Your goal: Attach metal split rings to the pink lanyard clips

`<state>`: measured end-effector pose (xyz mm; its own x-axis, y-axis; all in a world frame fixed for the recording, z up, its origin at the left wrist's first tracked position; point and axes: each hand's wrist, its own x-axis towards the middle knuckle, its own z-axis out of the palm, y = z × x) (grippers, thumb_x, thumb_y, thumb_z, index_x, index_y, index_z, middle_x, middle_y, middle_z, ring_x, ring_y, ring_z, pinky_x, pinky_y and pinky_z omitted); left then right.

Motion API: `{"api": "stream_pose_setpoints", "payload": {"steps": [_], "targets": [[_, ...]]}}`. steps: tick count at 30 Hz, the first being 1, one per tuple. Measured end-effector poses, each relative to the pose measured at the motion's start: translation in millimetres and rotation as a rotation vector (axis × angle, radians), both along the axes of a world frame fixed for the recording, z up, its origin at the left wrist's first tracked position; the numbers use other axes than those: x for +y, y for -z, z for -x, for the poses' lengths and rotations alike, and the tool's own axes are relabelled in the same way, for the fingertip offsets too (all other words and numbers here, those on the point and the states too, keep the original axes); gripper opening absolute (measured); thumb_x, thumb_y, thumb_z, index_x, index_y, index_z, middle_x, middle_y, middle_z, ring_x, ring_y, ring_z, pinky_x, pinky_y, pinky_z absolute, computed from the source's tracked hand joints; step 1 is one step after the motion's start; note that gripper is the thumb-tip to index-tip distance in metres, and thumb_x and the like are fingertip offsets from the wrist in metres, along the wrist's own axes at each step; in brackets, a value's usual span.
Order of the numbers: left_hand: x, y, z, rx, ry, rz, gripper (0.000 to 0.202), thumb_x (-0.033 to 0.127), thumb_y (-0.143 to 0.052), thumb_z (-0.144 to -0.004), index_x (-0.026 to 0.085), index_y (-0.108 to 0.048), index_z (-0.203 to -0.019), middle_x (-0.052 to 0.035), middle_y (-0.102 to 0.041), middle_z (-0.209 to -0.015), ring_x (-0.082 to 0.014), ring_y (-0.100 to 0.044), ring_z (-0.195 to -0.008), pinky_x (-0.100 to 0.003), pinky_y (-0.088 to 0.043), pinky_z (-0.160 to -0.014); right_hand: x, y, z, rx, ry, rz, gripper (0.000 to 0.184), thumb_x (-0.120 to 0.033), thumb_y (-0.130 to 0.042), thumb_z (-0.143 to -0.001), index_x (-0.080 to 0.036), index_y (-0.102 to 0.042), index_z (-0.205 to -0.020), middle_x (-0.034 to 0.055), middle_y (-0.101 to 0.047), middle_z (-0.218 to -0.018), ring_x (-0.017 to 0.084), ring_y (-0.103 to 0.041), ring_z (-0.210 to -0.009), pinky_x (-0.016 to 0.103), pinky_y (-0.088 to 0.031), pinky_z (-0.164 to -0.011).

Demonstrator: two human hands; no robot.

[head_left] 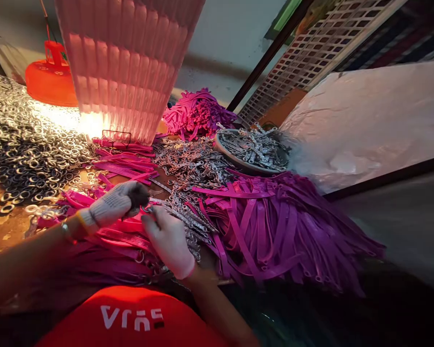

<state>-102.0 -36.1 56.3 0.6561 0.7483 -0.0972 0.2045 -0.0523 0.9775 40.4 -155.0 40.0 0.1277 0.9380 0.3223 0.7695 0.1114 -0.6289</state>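
Observation:
My left hand (113,203), in a white glove with dark fingertips, is closed above the pink straps (121,237); what it grips is hidden by the fingers. My right hand (169,241), also gloved, pinches a small metal ring (146,209) between thumb and forefinger. The fingertips of both hands almost meet at this ring. Just beyond them lie short metal chains (195,161) in a loose heap. Right of my hands, a thick bundle of purple straps (271,221) spreads over the table edge, small rings at some ends.
A large heap of metal rings (32,149) lies at left under a lit red lamp (50,79). A corrugated sheet (126,62) stands upright behind the straps. Farther back are a bowl (231,158) of chains and a pink strap pile (200,113). White plastic sheeting (376,120) bulges at right.

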Motion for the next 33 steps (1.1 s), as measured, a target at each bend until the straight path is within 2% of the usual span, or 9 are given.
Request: {"api": "stream_pose_setpoints", "payload": {"steps": [2,6,9,12,15,18,23,28,33], "targets": [[40.0,6.8,-21.8,0.389,0.184,-0.352,0.017,0.022,-0.053,-0.078,0.017,-0.066,-0.088,-0.0032,-0.064,-0.073,-0.0141,-0.054,-0.06,-0.025,-0.042,-0.058,-1.5,8.1,-5.4,0.165,0.061,-0.072,0.029,-0.039,-0.045,-0.102,-0.022,-0.067,-0.094,0.0005,-0.071,-0.078,0.015,-0.062,-0.068,0.025,-0.043,-0.066],[100.4,32.6,-64.4,0.62,0.155,-0.472,0.007,0.017,-0.068,-0.071,0.014,-0.067,-0.078,-0.01,-0.067,-0.077,-0.0255,-0.063,-0.081,-0.033,-0.045,-0.076,-7.7,16.4,-8.0,0.292,0.007,-0.126,0.03,-0.04,-0.046,-0.103,-0.021,-0.069,-0.11,0.0036,-0.075,-0.089,0.016,-0.067,-0.074,0.026,-0.049,-0.07],[113.6,51.3,-85.6,0.71,0.108,-0.496,0.01,0.019,-0.07,-0.075,0.013,-0.067,-0.081,-0.015,-0.069,-0.082,-0.0292,-0.066,-0.087,-0.035,-0.045,-0.078,-11.0,13.6,-5.8,0.344,-0.029,-0.055,0.032,-0.038,-0.046,-0.102,-0.021,-0.068,-0.118,0.0026,-0.075,-0.087,0.015,-0.065,-0.067,0.025,-0.049,-0.066],[111.9,58.2,-92.7,0.741,0.079,-0.508,0.01,0.019,-0.066,-0.079,0.01,-0.066,-0.085,-0.0184,-0.07,-0.087,-0.0281,-0.067,-0.088,-0.033,-0.046,-0.075,-10.0,6.1,-8.4,0.388,-0.04,0.025,0.034,-0.037,-0.048,-0.101,-0.022,-0.067,-0.124,0.0002,-0.074,-0.083,0.014,-0.063,-0.062,0.024,-0.049,-0.063],[106.6,47.9,-80.8,0.722,0.081,-0.506,0.017,0.019,-0.056,-0.083,0.007,-0.067,-0.088,-0.0119,-0.069,-0.087,-0.0206,-0.067,-0.083,-0.025,-0.044,-0.069,-5.8,-3.3,-18.8,0.442,-0.048,0.029,0.029,-0.034,-0.049,-0.1,-0.023,-0.069,-0.118,0.0006,-0.075,-0.093,0.014,-0.067,-0.077,0.024,-0.052,-0.073],[93.4,22.2,-51.2,0.672,0.1,-0.458,0.025,0.019,-0.044,-0.085,0.009,-0.067,-0.089,-0.003,-0.063,-0.068,-0.0126,-0.06,-0.06,-0.02,-0.039,-0.053,1.2,-9.9,-30.1,0.447,-0.039,-0.012,0.025,-0.03,-0.049,-0.099,-0.023,-0.07,-0.112,0.0018,-0.075,-0.104,0.015,-0.068,-0.092,0.026,-0.053,-0.086],[36.6,-20.3,5.6,0.221,0.031,-0.109,0.011,0.022,-0.049,-0.08,0.017,-0.059,-0.081,0.0016,-0.047,-0.048,-0.0103,-0.037,-0.038,-0.022,-0.028,-0.038,17.4,-7.4,-26.6,0.303,-0.1,-0.046,0.028,-0.027,-0.048,-0.099,-0.023,-0.067,-0.119,0.0049,-0.075,-0.113,0.019,-0.07,-0.102,0.029,-0.051,-0.092],[-21.2,-22.3,29.2,0.096,-0.09,0.057,0.012,0.027,-0.054,-0.083,0.018,-0.055,-0.075,0.0023,-0.047,-0.051,-0.0091,-0.038,-0.041,-0.021,-0.028,-0.04,24.7,-2.7,-3.4,-0.061,-0.129,0.0,0.031,-0.024,-0.045,-0.101,-0.02,-0.067,-0.123,0.0081,-0.077,-0.106,0.021,-0.07,-0.095,0.029,-0.05,-0.085],[-41.7,-16.8,28.4,0.11,-0.185,-0.058,0.016,0.03,-0.058,-0.084,0.017,-0.06,-0.075,0.0014,-0.053,-0.057,-0.0091,-0.043,-0.047,-0.02,-0.031,-0.043,17.0,-2.4,7.2,-0.169,-0.114,-0.015,0.033,-0.024,-0.041,-0.103,-0.019,-0.065,-0.125,0.0079,-0.077,-0.106,0.02,-0.07,-0.095,0.027,-0.048,-0.083]]}}
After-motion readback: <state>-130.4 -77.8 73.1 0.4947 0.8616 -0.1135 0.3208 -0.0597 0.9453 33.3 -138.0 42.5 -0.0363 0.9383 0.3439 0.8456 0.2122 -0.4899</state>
